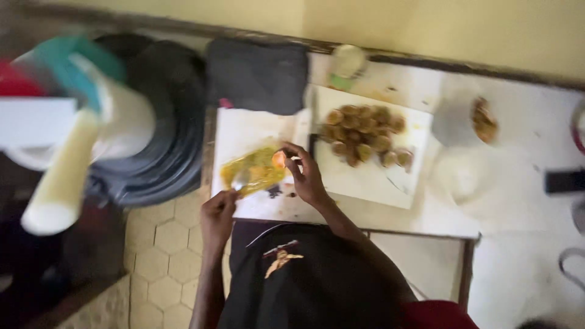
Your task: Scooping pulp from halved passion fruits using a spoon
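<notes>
Left hand (pixel 218 210) grips spoon (pixel 241 180) in yellow mash (pixel 255 170); right hand (pixel 306 176) pinches orange piece (pixel 278 159). Fried slices (pixel 364 135) piled at 2 o'clock, cooked; mash part worked.

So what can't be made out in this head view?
- Left hand: holds a spoon; motion blur hides what is on it.
- Right hand: pinches a small orange piece, too blurred to identify.
- Round pieces on the white board: kind unclear, blurred.
- Objects at the right edge: cut off.

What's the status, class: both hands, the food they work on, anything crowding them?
Left hand grips spoon over yellow mash. Right hand pinches orange piece. Browned slices lie close beside on white board.
</notes>
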